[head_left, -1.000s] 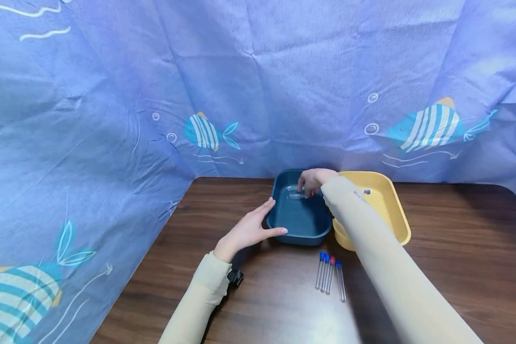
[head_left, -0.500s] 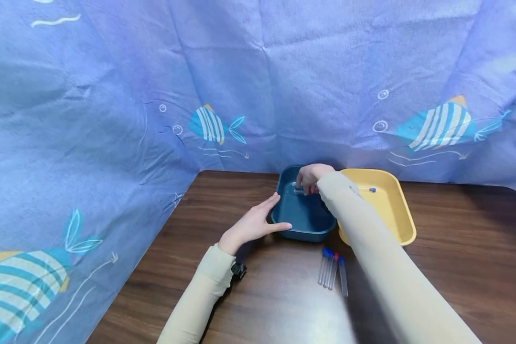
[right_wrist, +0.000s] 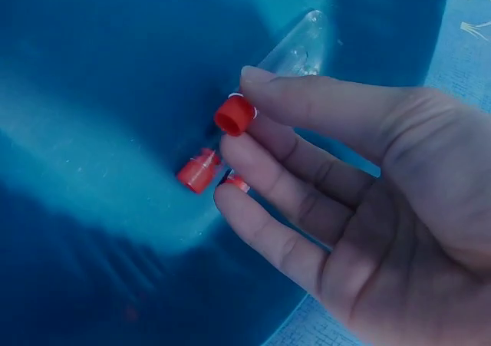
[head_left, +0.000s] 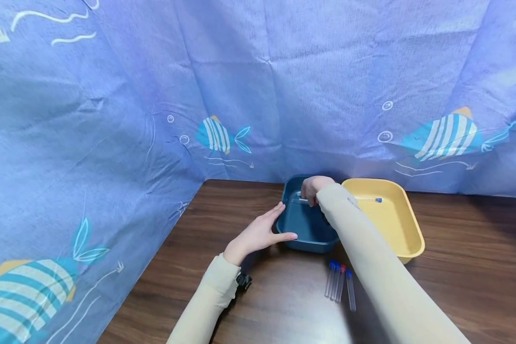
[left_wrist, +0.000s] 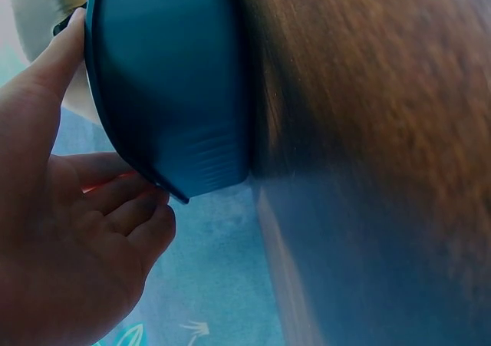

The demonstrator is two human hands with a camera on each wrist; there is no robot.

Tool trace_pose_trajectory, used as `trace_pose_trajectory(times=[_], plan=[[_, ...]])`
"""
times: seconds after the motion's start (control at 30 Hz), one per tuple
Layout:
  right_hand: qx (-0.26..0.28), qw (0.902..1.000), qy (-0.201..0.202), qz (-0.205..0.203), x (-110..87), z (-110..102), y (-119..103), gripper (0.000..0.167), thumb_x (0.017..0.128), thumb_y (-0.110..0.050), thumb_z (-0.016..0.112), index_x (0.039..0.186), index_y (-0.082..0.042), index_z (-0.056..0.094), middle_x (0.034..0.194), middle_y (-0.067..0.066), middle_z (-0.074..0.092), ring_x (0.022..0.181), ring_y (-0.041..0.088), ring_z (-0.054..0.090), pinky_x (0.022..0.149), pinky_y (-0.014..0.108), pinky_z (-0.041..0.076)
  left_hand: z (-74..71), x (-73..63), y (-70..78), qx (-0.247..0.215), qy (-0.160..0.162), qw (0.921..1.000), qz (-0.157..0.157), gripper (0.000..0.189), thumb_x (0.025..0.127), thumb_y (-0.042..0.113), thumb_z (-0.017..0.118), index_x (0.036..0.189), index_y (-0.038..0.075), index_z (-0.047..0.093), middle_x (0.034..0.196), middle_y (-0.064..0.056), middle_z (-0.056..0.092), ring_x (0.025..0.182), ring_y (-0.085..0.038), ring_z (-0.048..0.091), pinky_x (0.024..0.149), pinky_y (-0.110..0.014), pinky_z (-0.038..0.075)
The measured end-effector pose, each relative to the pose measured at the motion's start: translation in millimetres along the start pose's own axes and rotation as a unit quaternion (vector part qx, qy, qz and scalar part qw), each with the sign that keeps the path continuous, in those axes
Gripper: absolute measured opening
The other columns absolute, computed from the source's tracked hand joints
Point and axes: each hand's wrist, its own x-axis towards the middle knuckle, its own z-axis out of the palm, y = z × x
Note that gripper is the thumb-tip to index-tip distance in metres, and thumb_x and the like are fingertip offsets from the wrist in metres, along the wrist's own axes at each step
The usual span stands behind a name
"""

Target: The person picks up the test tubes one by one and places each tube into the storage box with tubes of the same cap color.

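Observation:
The dark blue bin stands at the back of the table with my right hand reaching down inside it. In the right wrist view, thumb and fingertips pinch a clear test tube by its red cap. Two more red caps, one plain and one half hidden behind a finger, show just below. My left hand rests at the bin's left front corner, thumb and fingers spread along the rim. From the left wrist, the fingertips meet the bin's outer rim with relaxed fingers.
To the right, a yellow bin holds a blue-capped tube, partly hidden by the right sleeve. Several capped tubes, blue and red, lie on the table in front of the bins. A patterned blue cloth hangs behind.
My right fingers have closed around a red-capped tube inside the blue bin. The left hand keeps its place at the rim; the head view has shifted slightly.

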Motion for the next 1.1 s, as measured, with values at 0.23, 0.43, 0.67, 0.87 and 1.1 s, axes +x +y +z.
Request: trace_pose_trajectory(times=[0.23, 0.43, 0.67, 0.87, 1.1], plan=[[-0.058, 0.9977, -0.015, -0.031, -1.5, -9, 7, 0.045, 0.088, -0.003, 0.076, 0.132, -0.010, 0.066, 0.109, 0.010, 0.065, 0.095, 0.025, 0.058, 0.079, 0.034, 0.057, -1.5, 4.4, 0.5, 0.008, -0.006, 0.9999, 0.011, 0.101, 0.087, 0.070, 0.063, 0.162, 0.017, 0.021, 0.168, 0.003, 0.017, 0.151, -0.016, 0.022, 0.119, -0.042, 0.028], [-0.062, 0.9958, -0.031, -0.060, -7.5, -24, 10, 0.041, 0.094, -0.015, 0.072, 0.134, -0.011, 0.064, 0.115, 0.012, 0.067, 0.107, 0.028, 0.061, 0.094, 0.045, 0.052, -7.5, 7.6, -0.7, 0.009, 0.008, 0.9999, 0.003, 0.101, 0.086, 0.070, 0.064, 0.162, 0.020, 0.021, 0.167, 0.006, 0.017, 0.151, -0.015, 0.023, 0.118, -0.042, 0.029], [-0.053, 0.9920, -0.064, -0.095, -17.4, -28, 8, 0.046, 0.094, -0.017, 0.072, 0.139, -0.013, 0.060, 0.124, 0.011, 0.063, 0.114, 0.029, 0.058, 0.102, 0.048, 0.048, -2.1, 2.6, -4.8, -0.001, 0.000, 1.0000, -0.004, 0.103, 0.085, 0.073, 0.062, 0.163, 0.019, 0.021, 0.168, 0.005, 0.016, 0.151, -0.018, 0.024, 0.118, -0.045, 0.031], [-0.107, 0.9794, -0.061, -0.160, -32.1, -29, 1, 0.050, 0.094, -0.016, 0.072, 0.142, -0.011, 0.058, 0.132, 0.013, 0.059, 0.111, 0.027, 0.056, 0.100, 0.044, 0.049, -2.9, -0.4, -4.7, -0.004, 0.010, 0.9999, -0.009, 0.100, 0.086, 0.071, 0.064, 0.162, 0.021, 0.022, 0.167, 0.005, 0.018, 0.150, -0.020, 0.028, 0.116, -0.047, 0.033], [-0.156, 0.9719, -0.054, -0.168, -56.4, -32, 16, 0.032, 0.094, -0.013, 0.070, 0.125, -0.010, 0.070, 0.121, 0.007, 0.067, 0.111, 0.025, 0.059, 0.100, 0.043, 0.049, 0.2, 2.1, -0.9, -0.003, 0.007, 1.0000, 0.001, 0.102, 0.086, 0.071, 0.064, 0.162, 0.016, 0.024, 0.167, 0.004, 0.019, 0.150, -0.021, 0.027, 0.117, -0.047, 0.032]])
